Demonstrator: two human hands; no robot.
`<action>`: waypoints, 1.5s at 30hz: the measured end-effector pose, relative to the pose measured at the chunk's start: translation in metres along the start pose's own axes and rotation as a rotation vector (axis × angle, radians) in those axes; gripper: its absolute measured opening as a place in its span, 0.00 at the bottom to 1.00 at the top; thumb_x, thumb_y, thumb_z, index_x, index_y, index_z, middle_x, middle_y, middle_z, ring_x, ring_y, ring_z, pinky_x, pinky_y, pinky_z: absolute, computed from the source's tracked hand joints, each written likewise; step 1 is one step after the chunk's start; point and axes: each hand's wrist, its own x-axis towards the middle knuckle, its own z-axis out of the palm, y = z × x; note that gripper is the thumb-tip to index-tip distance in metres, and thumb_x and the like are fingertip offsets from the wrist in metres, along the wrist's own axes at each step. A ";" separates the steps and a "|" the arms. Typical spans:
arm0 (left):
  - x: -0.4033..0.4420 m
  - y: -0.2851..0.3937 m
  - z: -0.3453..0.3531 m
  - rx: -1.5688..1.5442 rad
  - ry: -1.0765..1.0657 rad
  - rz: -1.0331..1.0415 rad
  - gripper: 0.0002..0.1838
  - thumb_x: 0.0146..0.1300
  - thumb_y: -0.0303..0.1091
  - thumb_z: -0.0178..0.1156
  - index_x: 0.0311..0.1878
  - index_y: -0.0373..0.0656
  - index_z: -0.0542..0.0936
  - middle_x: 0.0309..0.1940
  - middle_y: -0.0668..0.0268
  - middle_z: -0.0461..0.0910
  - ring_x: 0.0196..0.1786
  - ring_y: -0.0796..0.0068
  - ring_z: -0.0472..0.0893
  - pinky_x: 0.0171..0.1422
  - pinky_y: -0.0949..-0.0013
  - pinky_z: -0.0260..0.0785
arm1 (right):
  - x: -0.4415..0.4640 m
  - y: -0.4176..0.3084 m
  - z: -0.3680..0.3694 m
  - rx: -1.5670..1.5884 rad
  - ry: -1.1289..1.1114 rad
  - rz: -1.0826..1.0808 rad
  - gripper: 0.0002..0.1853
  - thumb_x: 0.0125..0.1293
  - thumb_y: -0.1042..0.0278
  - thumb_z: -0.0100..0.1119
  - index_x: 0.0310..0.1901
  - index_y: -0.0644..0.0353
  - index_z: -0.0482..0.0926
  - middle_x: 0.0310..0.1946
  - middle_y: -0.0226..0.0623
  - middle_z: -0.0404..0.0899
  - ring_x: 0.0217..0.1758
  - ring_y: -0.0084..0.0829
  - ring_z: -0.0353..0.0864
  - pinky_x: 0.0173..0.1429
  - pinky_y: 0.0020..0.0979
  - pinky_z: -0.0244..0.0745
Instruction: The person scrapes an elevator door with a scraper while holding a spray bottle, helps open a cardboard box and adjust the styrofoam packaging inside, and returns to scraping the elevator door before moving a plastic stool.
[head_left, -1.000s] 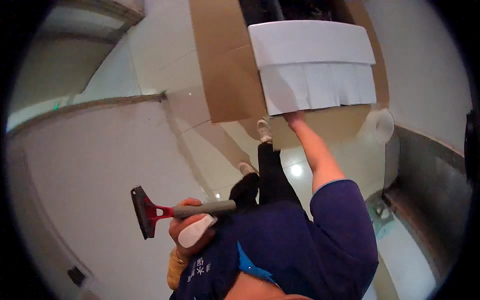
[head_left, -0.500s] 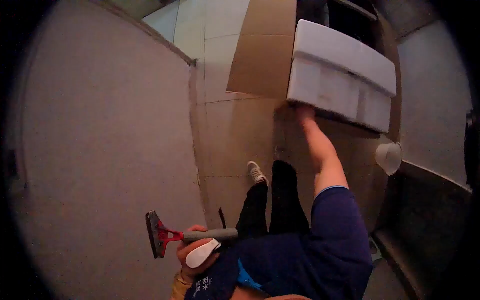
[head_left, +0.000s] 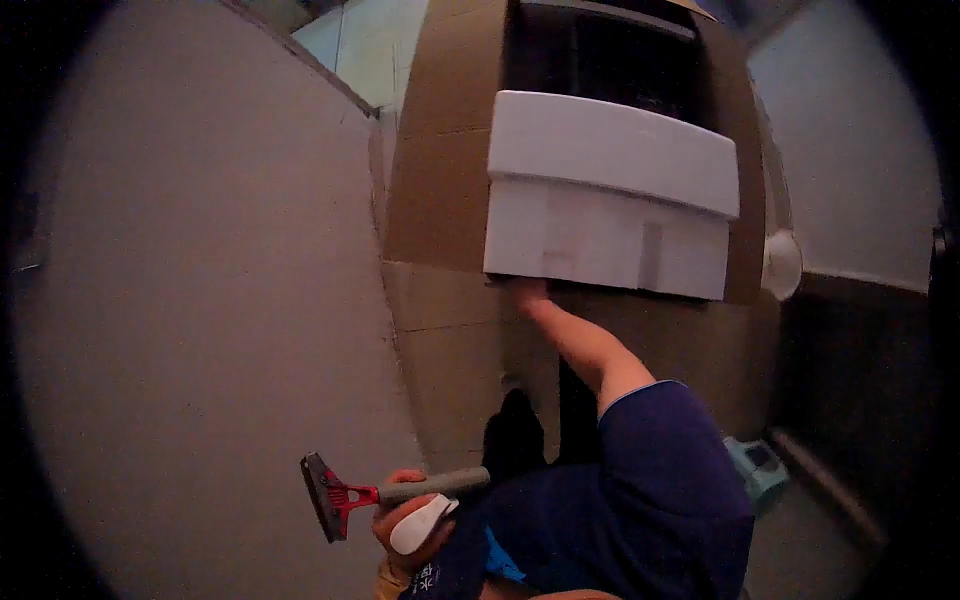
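My left hand (head_left: 410, 520) is closed round the grey handle of a scraper (head_left: 345, 497), which has a red head and a dark, wide blade end pointing left. A smooth white drop-shaped thing (head_left: 424, 524) shows against the same hand; its kind is unclear. My right arm reaches forward, and my right hand (head_left: 528, 292) grips the lower near-left edge of a large open box (head_left: 610, 225). The box's near side is white with a stepped upper part. Brown cardboard flaps (head_left: 440, 150) spread at its sides, and its inside is dark. My right fingertips are hidden under the edge.
A pale wall-like surface (head_left: 220, 300) fills the left. A white round container (head_left: 783, 265) stands right of the box, by another wall (head_left: 850, 180). A blue-green plastic thing (head_left: 758, 473) is near my right side. Tiled floor (head_left: 450, 340) lies under me.
The box has come closer to me and shifted left in view, with my right hand still at its lower edge. My left hand keeps the scraper and has shifted slightly right and down.
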 end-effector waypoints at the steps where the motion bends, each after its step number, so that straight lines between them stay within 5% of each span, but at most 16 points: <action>1: -0.029 -0.018 0.012 0.067 -0.046 0.117 0.18 0.41 0.31 0.76 0.40 0.41 0.85 0.47 0.47 0.79 0.50 0.51 0.80 0.53 0.56 0.74 | -0.022 0.006 0.025 -0.006 -0.047 -0.011 0.18 0.65 0.65 0.52 0.54 0.60 0.80 0.57 0.49 0.78 0.60 0.48 0.77 0.60 0.50 0.73; 7: -0.175 -0.068 0.138 0.003 0.037 -0.114 0.20 0.39 0.31 0.77 0.39 0.41 0.85 0.47 0.47 0.79 0.48 0.52 0.81 0.50 0.57 0.75 | -0.127 0.052 0.179 -0.019 -0.115 -0.161 0.21 0.60 0.63 0.58 0.55 0.57 0.79 0.57 0.47 0.77 0.60 0.47 0.76 0.58 0.51 0.74; 13: -0.176 -0.027 0.274 0.027 -0.023 -0.069 0.19 0.40 0.32 0.77 0.39 0.42 0.85 0.46 0.49 0.79 0.48 0.53 0.81 0.50 0.58 0.76 | -0.199 0.121 0.251 -0.041 -0.202 -0.442 0.24 0.54 0.60 0.64 0.55 0.54 0.79 0.57 0.45 0.76 0.60 0.45 0.75 0.57 0.52 0.74; 21: -0.044 0.166 0.453 0.046 -0.156 0.213 0.19 0.41 0.33 0.77 0.40 0.44 0.86 0.46 0.51 0.80 0.46 0.54 0.82 0.50 0.59 0.76 | -0.303 0.303 0.141 -0.021 -0.293 -0.709 0.28 0.47 0.59 0.72 0.53 0.50 0.80 0.54 0.40 0.79 0.57 0.44 0.77 0.53 0.51 0.75; 23: -0.049 0.235 0.501 0.039 -0.194 0.300 0.19 0.41 0.33 0.77 0.40 0.45 0.86 0.45 0.52 0.80 0.46 0.55 0.82 0.49 0.59 0.76 | -0.386 0.366 0.063 0.157 -0.507 -0.620 0.23 0.50 0.61 0.69 0.50 0.49 0.81 0.48 0.38 0.81 0.54 0.45 0.79 0.52 0.50 0.75; 26: -0.078 0.307 0.516 0.048 -0.254 0.388 0.18 0.42 0.34 0.77 0.40 0.46 0.86 0.45 0.53 0.80 0.46 0.55 0.82 0.50 0.59 0.76 | -0.490 0.424 0.036 0.304 -0.535 -0.511 0.21 0.51 0.63 0.67 0.49 0.51 0.80 0.46 0.41 0.82 0.54 0.48 0.80 0.51 0.52 0.76; 29: -0.115 0.337 0.470 -0.030 -0.268 0.040 0.18 0.42 0.36 0.76 0.40 0.45 0.86 0.44 0.52 0.80 0.46 0.56 0.82 0.50 0.59 0.76 | -0.562 0.438 -0.004 0.328 -0.676 -0.273 0.21 0.53 0.65 0.65 0.51 0.54 0.79 0.47 0.43 0.83 0.53 0.48 0.81 0.50 0.51 0.77; 33: -0.119 0.316 0.396 0.022 -0.476 0.382 0.18 0.43 0.35 0.74 0.40 0.43 0.86 0.45 0.52 0.80 0.46 0.57 0.82 0.52 0.60 0.75 | -0.603 0.431 -0.061 0.450 -0.560 0.026 0.21 0.55 0.63 0.65 0.52 0.57 0.79 0.49 0.44 0.82 0.54 0.47 0.81 0.52 0.48 0.77; 35: -0.113 0.312 0.384 0.008 -0.510 0.455 0.19 0.43 0.35 0.74 0.41 0.42 0.86 0.45 0.52 0.80 0.48 0.57 0.81 0.54 0.60 0.74 | -0.603 0.436 -0.061 0.807 -0.131 0.023 0.25 0.57 0.59 0.66 0.56 0.58 0.78 0.52 0.45 0.82 0.55 0.45 0.81 0.55 0.44 0.77; 40: -0.081 0.374 0.452 -0.147 -0.771 0.637 0.20 0.46 0.32 0.72 0.45 0.41 0.85 0.46 0.55 0.82 0.54 0.59 0.79 0.59 0.57 0.70 | -0.674 0.430 -0.239 1.707 0.096 -0.186 0.23 0.73 0.53 0.54 0.62 0.59 0.75 0.52 0.35 0.81 0.55 0.28 0.77 0.60 0.33 0.72; 41: -0.073 0.394 0.472 -0.102 -0.873 0.773 0.20 0.47 0.32 0.72 0.46 0.41 0.85 0.46 0.56 0.82 0.53 0.60 0.79 0.59 0.58 0.70 | -0.686 0.436 -0.264 1.697 0.109 -0.178 0.23 0.73 0.53 0.54 0.62 0.59 0.75 0.52 0.35 0.81 0.55 0.28 0.77 0.60 0.33 0.72; 43: -0.060 0.400 0.506 -0.149 -0.942 0.716 0.20 0.47 0.33 0.73 0.46 0.40 0.85 0.46 0.57 0.83 0.53 0.61 0.79 0.59 0.59 0.70 | -0.697 0.441 -0.295 1.642 0.440 -0.239 0.22 0.74 0.55 0.54 0.62 0.59 0.74 0.54 0.34 0.79 0.57 0.25 0.75 0.62 0.32 0.69; 45: -0.049 0.405 0.528 -0.158 -1.052 0.687 0.21 0.46 0.34 0.75 0.46 0.39 0.85 0.46 0.56 0.82 0.53 0.60 0.79 0.60 0.60 0.71 | -0.695 0.445 -0.285 1.749 0.452 -0.144 0.22 0.75 0.55 0.53 0.63 0.59 0.74 0.54 0.34 0.79 0.57 0.24 0.74 0.62 0.32 0.69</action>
